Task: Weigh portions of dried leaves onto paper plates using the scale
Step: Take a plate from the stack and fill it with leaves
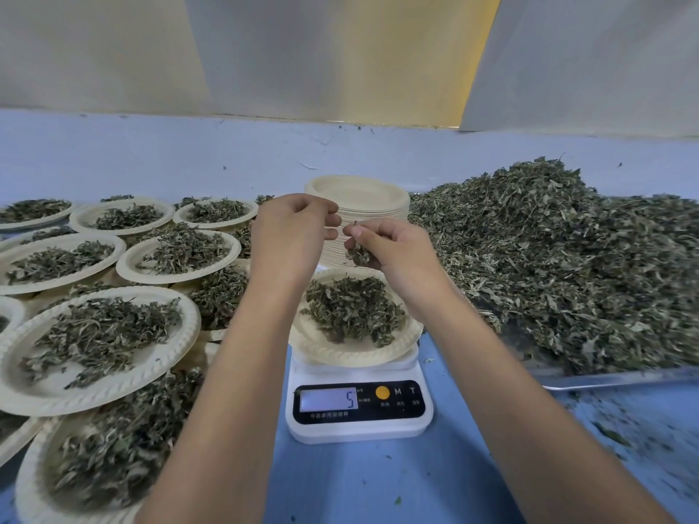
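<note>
Gently: my right hand (382, 247) grip is pinching dried leaves (357, 254) over the plate (340, 355) on the scale (359, 425). I should be trickling crumbs. My left hand (293, 230) grip is curling, on what I cannot tell.

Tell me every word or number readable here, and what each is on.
"5": display of the scale.
"M", "T": on the scale, right of the orange button.
Small print under the buttons and display: too small to read.
Nothing else carries text.
</note>
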### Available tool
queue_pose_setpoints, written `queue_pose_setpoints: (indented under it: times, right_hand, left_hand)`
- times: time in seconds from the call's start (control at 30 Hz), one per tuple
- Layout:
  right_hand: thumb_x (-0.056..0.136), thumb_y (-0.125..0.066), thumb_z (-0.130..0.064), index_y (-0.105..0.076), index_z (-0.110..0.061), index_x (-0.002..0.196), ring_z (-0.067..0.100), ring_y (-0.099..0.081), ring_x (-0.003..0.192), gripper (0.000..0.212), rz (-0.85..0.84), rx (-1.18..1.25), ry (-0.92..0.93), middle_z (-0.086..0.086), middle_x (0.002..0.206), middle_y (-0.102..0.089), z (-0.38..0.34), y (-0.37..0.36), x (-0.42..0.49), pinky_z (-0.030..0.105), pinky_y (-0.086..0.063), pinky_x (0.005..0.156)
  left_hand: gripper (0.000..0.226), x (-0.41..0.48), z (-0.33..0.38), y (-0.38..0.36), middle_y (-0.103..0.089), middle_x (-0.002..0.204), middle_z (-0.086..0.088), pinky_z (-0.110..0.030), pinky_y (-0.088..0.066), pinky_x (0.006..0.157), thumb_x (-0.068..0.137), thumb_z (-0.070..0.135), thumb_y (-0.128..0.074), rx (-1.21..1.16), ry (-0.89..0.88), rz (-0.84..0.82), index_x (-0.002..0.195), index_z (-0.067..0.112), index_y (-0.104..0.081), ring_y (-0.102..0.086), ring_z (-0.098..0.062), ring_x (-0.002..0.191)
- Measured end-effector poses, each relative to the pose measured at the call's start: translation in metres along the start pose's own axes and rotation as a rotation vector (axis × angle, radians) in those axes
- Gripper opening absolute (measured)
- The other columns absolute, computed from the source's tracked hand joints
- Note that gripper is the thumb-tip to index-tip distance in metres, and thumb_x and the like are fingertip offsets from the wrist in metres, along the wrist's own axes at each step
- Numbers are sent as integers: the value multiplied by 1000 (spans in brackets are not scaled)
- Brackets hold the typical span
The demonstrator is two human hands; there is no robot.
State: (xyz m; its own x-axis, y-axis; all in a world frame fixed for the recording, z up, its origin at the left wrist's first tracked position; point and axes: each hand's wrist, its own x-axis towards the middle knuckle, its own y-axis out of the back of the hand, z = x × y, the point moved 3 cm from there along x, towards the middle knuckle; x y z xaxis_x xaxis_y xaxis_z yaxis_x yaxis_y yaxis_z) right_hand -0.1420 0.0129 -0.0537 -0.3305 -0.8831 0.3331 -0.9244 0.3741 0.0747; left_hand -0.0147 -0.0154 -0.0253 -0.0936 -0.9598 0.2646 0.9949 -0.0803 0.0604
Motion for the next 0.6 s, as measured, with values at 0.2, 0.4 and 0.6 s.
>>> queue_pose_setpoints:
  times: [0.2,0.4,0.6]
  right_hand:
    - [88,-64,-5,-70,-4,86,-6,-56,53,6,13,5,16,-1,69,-65,1,2,1,8,-43,55]
    - [85,-68,-5,-72,-6,84,11,-61,64,5,-66,-5,51,5,71,-68,1,0,0,20,-50,66]
    - [90,-61,-24,-75,-25,81,6,-66,91,16,-7,-83,19,-9,87,-74,2,6,2,20,-48,83]
  left_hand:
    - [26,0,-1,-1,-70,77,4,-21,-45,65,90,13,-47,6,-1,-13,75,22,-66,-64,-2,58]
    - [26,0,-2,-1,-70,77,4,-21,-47,67,89,12,-47,16,-9,-11,75,22,-66,-66,-4,62]
    - [26,1,-3,-1,-70,75,4,-24,-47,68,90,12,-47,18,-11,-6,75,22,-66,-64,-3,58]
